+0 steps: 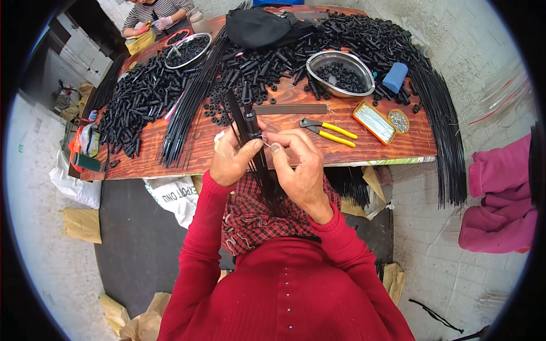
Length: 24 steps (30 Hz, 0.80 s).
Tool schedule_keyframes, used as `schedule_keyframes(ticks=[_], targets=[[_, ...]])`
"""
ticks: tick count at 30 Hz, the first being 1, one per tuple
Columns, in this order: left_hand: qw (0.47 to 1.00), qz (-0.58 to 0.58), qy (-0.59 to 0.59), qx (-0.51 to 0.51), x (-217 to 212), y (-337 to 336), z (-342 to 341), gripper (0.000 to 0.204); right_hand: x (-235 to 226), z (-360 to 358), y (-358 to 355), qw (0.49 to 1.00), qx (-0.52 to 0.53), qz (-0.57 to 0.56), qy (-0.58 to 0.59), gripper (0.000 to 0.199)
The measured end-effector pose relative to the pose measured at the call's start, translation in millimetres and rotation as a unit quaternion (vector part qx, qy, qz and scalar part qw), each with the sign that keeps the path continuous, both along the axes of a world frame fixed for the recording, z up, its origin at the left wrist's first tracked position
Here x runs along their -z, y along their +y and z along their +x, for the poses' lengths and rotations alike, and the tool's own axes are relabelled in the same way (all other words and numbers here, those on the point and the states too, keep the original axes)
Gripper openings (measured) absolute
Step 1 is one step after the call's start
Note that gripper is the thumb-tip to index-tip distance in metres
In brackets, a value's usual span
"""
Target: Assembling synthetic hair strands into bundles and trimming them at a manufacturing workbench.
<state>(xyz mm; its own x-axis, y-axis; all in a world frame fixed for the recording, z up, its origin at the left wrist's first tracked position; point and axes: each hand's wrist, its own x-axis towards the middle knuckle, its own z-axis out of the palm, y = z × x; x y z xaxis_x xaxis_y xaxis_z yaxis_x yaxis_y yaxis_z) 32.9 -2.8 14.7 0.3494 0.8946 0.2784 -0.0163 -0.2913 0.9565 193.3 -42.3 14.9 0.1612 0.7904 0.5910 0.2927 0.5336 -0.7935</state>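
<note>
Above my lap, my left hand (230, 159) is closed around a bunch of long, thin black strips together with a black tubular piece (251, 120) that stands upright. The strips hang down below the hand toward the checked cloth on my lap. My right hand (300, 165) is beside it, thumb and forefinger pinched on a thin silvery wire (266, 143) at the tube's lower part. Just to the right on the table are end-cutting pliers (330, 132) with yellow handles. An orange-rimmed tray of thin silvery wire pieces (374, 122) sits beyond them.
Black tubular parts (142, 108) are heaped across the wooden table (136, 162). Metal bowls (340, 54) hold small black pieces. Bundles of black strips (449, 136) overhang the right end. A blue block (395, 78) is near. Another person (156, 20) works at the far left.
</note>
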Motion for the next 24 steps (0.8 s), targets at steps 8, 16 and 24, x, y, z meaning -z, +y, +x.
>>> schedule_keyframes(ticks=[8, 16, 24], targets=[[1.000, 0.013, 0.019, 0.006, -1, 0, 5, 0.029, 2, 10, 0, 0.988, -0.084, -0.075, 0.108, 0.012], [0.999, -0.029, -0.035, 0.016, -6, -9, -8, 0.035, 70, 124, 22, 0.921, 0.136, -0.102, -0.349, 0.025], [0.999, -0.017, -0.009, 0.045, -11, -11, -9, 0.045, 92, 133, 53, 0.865, 0.095, -0.035, -0.492, 0.032]])
